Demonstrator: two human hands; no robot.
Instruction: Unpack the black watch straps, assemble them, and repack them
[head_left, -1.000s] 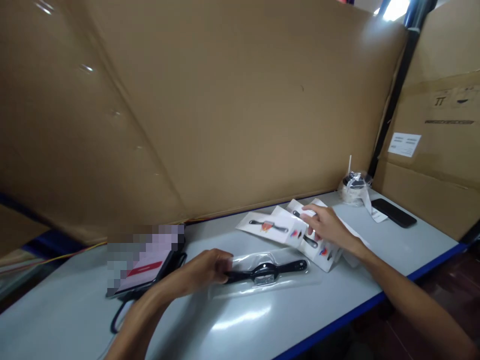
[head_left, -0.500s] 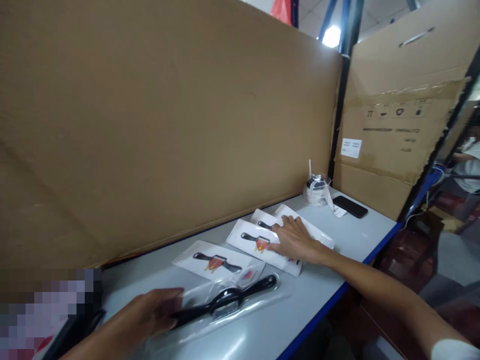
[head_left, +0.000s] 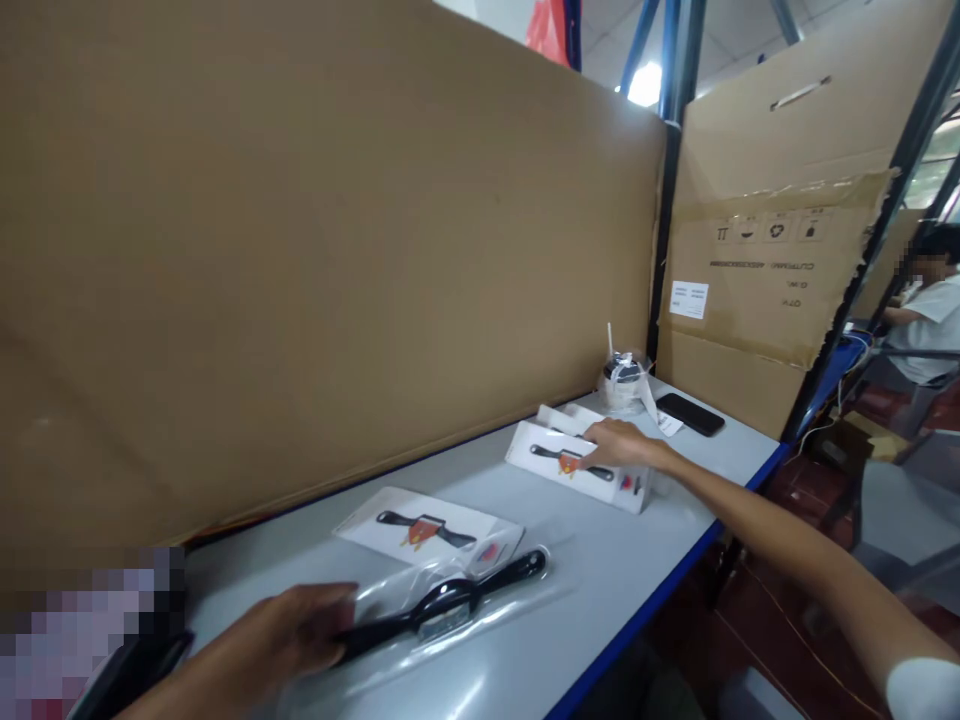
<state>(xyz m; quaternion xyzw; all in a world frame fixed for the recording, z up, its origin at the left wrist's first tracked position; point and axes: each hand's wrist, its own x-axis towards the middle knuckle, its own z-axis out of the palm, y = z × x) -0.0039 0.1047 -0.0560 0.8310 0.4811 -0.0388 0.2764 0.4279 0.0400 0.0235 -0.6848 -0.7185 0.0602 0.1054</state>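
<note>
White card, printed with a picture, made up the lone packet that lay on the desk in my head view. The black tool, inside its clear sleeve, was on the near side of the lone packet. My left hand was to the near left of that packet, fingers closed on one end of the tool. Well to the right of the lone packet, my right hand lay over a bunch of similar packets, its fingers bent (whether they pinched or merely rested, I could not tell). Farther from the lone packet, past the bunch, were a bagged cup and a phone. As I judged it, one packet was sorted apart and the tool was in hand; the tool was in no packet, and the bunch was not yet squared up.
</note>
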